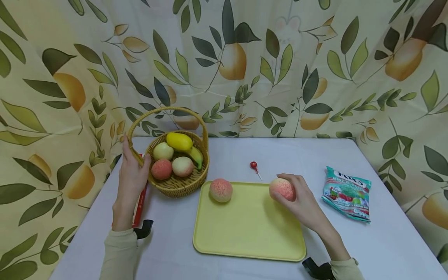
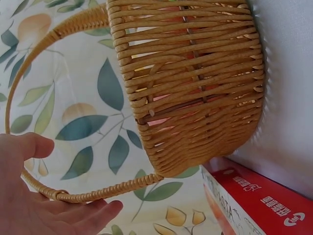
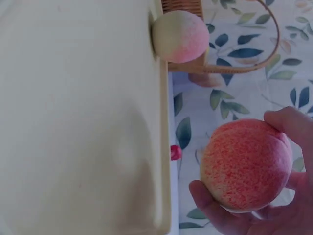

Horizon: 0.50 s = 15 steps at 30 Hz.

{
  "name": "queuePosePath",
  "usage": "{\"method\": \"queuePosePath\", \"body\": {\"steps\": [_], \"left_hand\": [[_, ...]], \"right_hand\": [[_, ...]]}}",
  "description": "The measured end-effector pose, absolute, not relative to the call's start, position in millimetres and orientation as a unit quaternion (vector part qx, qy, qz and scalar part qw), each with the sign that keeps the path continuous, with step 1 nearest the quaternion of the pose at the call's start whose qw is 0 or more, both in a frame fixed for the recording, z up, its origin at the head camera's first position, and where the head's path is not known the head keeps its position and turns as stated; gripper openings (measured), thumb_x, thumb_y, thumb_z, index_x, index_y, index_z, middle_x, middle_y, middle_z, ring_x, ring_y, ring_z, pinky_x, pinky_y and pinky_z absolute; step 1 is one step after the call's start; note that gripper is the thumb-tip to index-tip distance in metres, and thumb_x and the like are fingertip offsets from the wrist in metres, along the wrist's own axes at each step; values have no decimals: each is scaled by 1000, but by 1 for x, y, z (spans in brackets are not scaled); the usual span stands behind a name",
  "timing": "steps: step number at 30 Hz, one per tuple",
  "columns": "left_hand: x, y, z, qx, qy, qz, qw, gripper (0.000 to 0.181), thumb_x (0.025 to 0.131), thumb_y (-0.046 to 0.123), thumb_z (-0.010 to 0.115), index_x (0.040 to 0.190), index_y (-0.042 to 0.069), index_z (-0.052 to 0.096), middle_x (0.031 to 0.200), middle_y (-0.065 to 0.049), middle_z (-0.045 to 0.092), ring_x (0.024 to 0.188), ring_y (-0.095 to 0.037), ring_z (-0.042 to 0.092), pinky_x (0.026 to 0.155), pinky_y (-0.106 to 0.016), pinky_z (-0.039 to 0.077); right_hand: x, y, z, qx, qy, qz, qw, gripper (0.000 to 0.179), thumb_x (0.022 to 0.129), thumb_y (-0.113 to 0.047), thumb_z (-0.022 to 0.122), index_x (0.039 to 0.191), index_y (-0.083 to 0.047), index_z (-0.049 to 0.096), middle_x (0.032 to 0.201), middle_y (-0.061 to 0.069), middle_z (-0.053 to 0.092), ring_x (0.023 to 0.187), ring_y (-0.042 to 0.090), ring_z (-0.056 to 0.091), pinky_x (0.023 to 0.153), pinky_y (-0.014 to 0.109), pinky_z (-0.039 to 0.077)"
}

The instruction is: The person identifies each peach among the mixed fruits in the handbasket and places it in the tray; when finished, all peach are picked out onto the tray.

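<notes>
My left hand [image 1: 134, 171] holds the near-left side of the handle [image 2: 93, 195] of a wicker basket [image 1: 180, 190], the handle lying between thumb and fingers. Inside the basket are a banana [image 1: 196, 156], a yellow fruit [image 1: 179, 141], a pale round fruit [image 1: 163, 151] and two peaches, one pink [image 1: 161, 169] and one whitish [image 1: 182, 167]. Over the right far part of a yellow tray [image 1: 245, 233], my right hand [image 1: 297, 198] grips a red-speckled peach [image 3: 247, 166] between thumb and fingers. Another peach [image 1: 221, 190] sits at the tray's far left corner.
Behind the tray lies a red lollipop [image 1: 253, 165]. A teal candy bag [image 1: 346, 194] is on the right of the white table [image 1: 378, 249]. Beside the basket, partly under my left arm, is a red box [image 2: 264, 196]. A patterned curtain [image 1: 245, 101] hangs behind the table.
</notes>
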State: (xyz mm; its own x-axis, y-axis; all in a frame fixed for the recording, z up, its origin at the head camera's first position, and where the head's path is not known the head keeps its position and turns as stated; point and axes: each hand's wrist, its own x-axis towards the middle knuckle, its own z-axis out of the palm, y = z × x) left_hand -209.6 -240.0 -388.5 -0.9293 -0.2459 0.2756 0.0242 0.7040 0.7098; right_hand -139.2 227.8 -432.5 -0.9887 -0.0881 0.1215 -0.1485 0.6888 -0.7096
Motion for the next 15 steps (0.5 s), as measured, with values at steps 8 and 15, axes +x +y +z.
{"method": "queuePosePath", "body": {"steps": [8, 15], "left_hand": [[-209, -240, -390, 59, -905, -381, 182, 86, 105, 34, 50, 165, 27, -11, 171, -21, 17, 131, -58, 50, 103, -71, 42], [-210, -238, -391, 62, -904, -380, 185, 86, 105, 36, 50, 166, 27, -10, 171, -21, 18, 125, -59, 53, 99, -71, 44]], "right_hand": [[-145, 239, -453, 73, -919, 387, 12, 56, 95, -41, 72, 142, -16, 53, 133, 14, 54, 114, 31, 58, 83, 30, 56], [-152, 238, -458, 79, -924, 373, 18, 58, 95, -42, 72, 143, -15, 54, 132, 14, 56, 113, 31, 59, 85, 35, 56]]}}
